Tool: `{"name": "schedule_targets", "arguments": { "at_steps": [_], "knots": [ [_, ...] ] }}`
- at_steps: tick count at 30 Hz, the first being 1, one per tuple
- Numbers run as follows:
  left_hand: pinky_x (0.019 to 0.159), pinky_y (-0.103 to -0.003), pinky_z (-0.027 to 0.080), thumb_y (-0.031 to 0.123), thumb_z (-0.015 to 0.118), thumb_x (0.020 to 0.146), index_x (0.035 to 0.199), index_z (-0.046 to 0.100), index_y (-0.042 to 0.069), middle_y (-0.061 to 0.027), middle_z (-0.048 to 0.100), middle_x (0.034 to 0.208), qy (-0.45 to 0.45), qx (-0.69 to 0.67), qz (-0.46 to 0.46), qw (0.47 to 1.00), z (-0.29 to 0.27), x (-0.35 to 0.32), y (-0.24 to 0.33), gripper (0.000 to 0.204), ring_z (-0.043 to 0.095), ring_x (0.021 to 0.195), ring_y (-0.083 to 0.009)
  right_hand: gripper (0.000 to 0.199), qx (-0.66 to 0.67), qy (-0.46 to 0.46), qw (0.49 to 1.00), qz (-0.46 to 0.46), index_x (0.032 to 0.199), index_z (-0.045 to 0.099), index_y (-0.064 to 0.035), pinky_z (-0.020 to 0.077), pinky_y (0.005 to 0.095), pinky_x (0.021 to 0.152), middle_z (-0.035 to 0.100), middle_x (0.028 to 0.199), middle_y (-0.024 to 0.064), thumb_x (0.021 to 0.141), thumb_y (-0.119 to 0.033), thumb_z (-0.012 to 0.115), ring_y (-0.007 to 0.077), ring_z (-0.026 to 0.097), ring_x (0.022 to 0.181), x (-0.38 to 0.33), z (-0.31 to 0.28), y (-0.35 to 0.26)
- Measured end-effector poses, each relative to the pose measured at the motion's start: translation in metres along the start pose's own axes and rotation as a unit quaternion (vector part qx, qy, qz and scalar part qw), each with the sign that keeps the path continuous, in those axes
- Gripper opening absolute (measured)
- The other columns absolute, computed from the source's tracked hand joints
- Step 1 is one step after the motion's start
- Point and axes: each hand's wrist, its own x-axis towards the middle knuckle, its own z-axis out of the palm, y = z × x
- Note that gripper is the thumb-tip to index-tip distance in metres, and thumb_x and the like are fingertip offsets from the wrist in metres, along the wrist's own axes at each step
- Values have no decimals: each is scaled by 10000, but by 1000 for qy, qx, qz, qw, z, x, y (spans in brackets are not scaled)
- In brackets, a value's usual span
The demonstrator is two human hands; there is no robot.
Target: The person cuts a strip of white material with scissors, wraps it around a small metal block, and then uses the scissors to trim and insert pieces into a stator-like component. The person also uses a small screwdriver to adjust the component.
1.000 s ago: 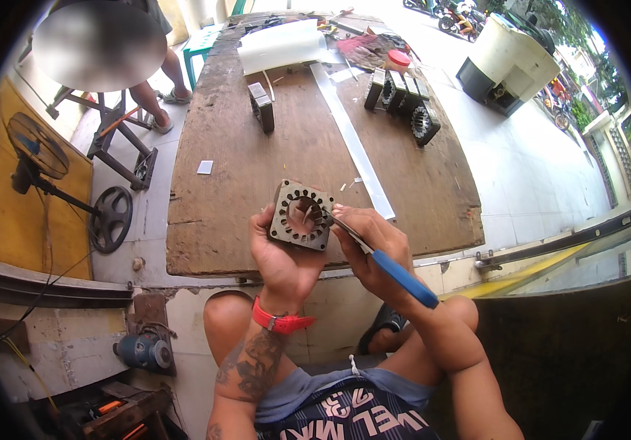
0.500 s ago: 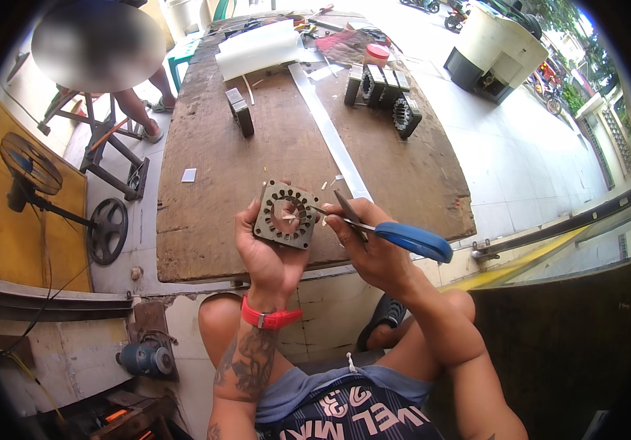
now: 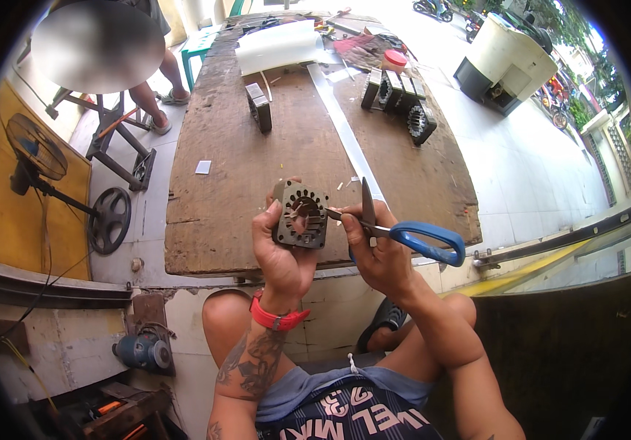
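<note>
My left hand (image 3: 280,258) is closed around a square metal motor stator core (image 3: 317,236), thumb on its left side, above the table's near edge. The core has a round bore ringed by slots, and small pale slips show inside it. My right hand (image 3: 387,262) grips blue-handled scissors (image 3: 367,199) with the blades spread apart. One blade points up and away. The other points left, its tip by the right edge of the core; whether it touches cannot be made out. The large blue loop sticks out to the right of my hand.
On the wooden table (image 3: 220,198) stand a separate stator core (image 3: 259,110) and several more (image 3: 422,125) at right. A long white strip (image 3: 341,128), white sheet (image 3: 277,48), small white square (image 3: 203,167) and red-lidded jar (image 3: 394,60) lie beyond. A fan (image 3: 37,150) stands left; a person is at far left.
The core has turned in my left hand, showing more of its left side. The scissors have rotated with my right hand, the upper blade now pointing more upright. The whole view has shifted slightly.
</note>
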Motion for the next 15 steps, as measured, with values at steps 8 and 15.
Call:
{"name": "schedule_targets", "arguments": {
  "at_steps": [8, 15],
  "knots": [
    [951, -294, 525, 293, 444, 1033, 1345, 567, 60, -56, 614, 1206, -8, 6, -6, 1000, 7, -2, 4, 408, 611, 1078, -130, 146, -6, 20, 1000, -11, 1085, 649, -19, 470, 388, 576, 644, 786, 123, 1047, -160, 657, 247, 618, 616, 2, 1, 3],
    [975, -321, 521, 286, 445, 1023, 1359, 549, 56, -70, 609, 1224, -6, 15, 3, 1000, 13, -2, 3, 420, 611, 1093, -149, 151, 0, 1, 1000, 8, 1088, 638, -17, 478, 395, 591, 645, 780, 133, 1048, -162, 650, 272, 632, 633, 2, -3, -1]
  ]
}}
